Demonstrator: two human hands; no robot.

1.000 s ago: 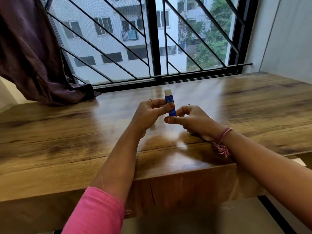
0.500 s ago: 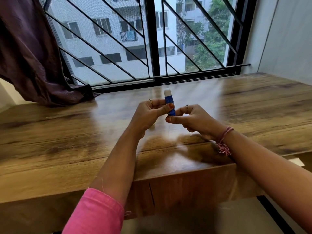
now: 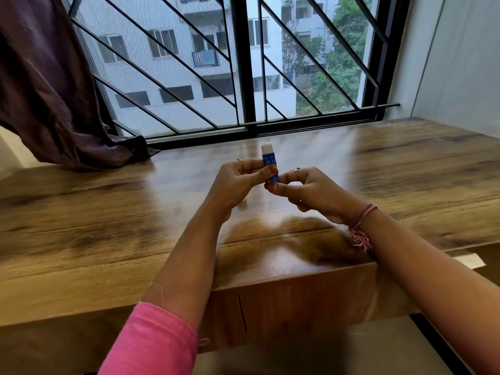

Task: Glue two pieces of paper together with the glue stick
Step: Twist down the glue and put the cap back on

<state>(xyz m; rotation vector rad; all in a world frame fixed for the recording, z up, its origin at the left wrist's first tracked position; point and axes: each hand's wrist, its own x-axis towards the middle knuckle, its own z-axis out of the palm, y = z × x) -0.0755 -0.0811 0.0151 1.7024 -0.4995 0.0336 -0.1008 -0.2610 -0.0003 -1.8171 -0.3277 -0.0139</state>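
Observation:
A blue glue stick [image 3: 268, 158] with a white top stands upright above the middle of the wooden table [image 3: 108, 217]. My left hand [image 3: 238, 182] grips its blue body between thumb and fingers. My right hand [image 3: 311, 190] pinches the stick's lower end, which its fingers partly hide. A small pale object [image 3: 55, 204]... lies on the table just under my left hand, mostly hidden. A white sheet's corner [image 3: 469, 260] shows past the table's right front edge.
A dark purple curtain [image 3: 48, 90] drapes onto the table's far left corner. A barred window [image 3: 243, 63] runs along the table's far edge. A grey wall [image 3: 460, 63] closes the right side.
Both hands and the glue stick stay almost in place. My right hand's fingers have shifted slightly at the stick's lower end.

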